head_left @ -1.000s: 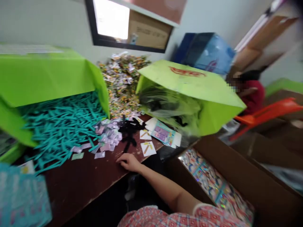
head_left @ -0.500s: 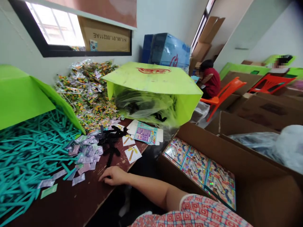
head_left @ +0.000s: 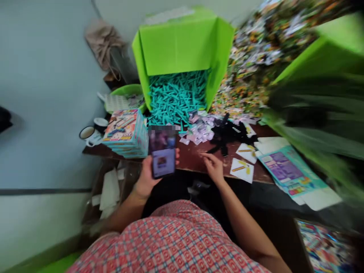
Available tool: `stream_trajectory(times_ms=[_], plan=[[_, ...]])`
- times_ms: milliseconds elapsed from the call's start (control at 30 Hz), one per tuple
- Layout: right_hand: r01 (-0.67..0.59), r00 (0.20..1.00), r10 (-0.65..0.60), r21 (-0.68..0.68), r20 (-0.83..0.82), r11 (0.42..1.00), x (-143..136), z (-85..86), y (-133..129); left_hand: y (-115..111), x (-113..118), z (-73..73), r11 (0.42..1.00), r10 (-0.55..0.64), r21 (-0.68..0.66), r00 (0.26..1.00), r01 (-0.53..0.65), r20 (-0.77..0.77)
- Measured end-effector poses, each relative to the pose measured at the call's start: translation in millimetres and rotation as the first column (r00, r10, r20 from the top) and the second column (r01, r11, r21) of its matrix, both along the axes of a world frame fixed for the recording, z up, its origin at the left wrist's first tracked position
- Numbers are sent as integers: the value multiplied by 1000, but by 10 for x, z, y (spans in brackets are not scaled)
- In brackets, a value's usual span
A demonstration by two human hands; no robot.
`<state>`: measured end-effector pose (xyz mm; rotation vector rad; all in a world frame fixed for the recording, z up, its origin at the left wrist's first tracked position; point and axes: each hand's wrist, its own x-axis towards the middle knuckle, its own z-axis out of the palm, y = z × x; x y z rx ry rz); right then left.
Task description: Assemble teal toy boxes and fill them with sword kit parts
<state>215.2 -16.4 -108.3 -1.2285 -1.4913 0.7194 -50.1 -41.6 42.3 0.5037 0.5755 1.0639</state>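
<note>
A lit phone (head_left: 163, 161) is upright in my left hand (head_left: 145, 178), with the thumb at one side and fingertips at the other. My right hand (head_left: 214, 167) rests at the table's front edge with its fingers loosely apart and nothing in them. Just beyond it lie black plastic pieces (head_left: 226, 132) and small purple packets (head_left: 200, 129). To its right are white cards with a yellow-and-black picture (head_left: 241, 169) and flattened printed boxes (head_left: 284, 168). A stack of small printed boxes (head_left: 125, 131) stands left of the phone.
A green bin (head_left: 178, 49) spills teal sticks (head_left: 179, 94) at the back. Colourful bagged pieces (head_left: 247, 79) are heaped right of it, beside another green container (head_left: 332, 41). Cups (head_left: 87, 132) and a green basket (head_left: 127, 90) stand left. A carton with printed boxes (head_left: 327, 246) is lower right.
The view has swung left and down, bringing my left hand with the phone, the stacked boxes and the cups into sight. The person in red has left the view. My right hand remains at the table edge.
</note>
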Motion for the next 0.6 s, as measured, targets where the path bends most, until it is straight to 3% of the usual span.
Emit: stream_trajectory(times_ms=[133, 200, 267, 333, 400, 600], plan=[[6, 1000, -11, 197, 22, 980, -1, 744, -238, -78, 279, -182, 994, -36, -101, 996, 44, 81], [-69, 990, 24, 321, 142, 945, -11, 1132, -259, -77, 445, -256, 981, -109, -148, 989, 123, 100], [-141, 957, 22, 396, 290, 907, -32, 1380, -206, -102, 525, -319, 963, -168, -194, 979, 188, 113], [-182, 918, -5, 433, 397, 883, -72, 1458, -149, -142, 519, -371, 946, -194, -235, 971, 223, 139], [-207, 895, -16, 446, 447, 871, -140, 1412, -157, -179, 465, -409, 942, -173, -260, 972, 211, 161], [-342, 894, 178, 368, 412, 864, -285, 1206, -504, -225, 312, -480, 963, -89, -244, 989, 117, 119]])
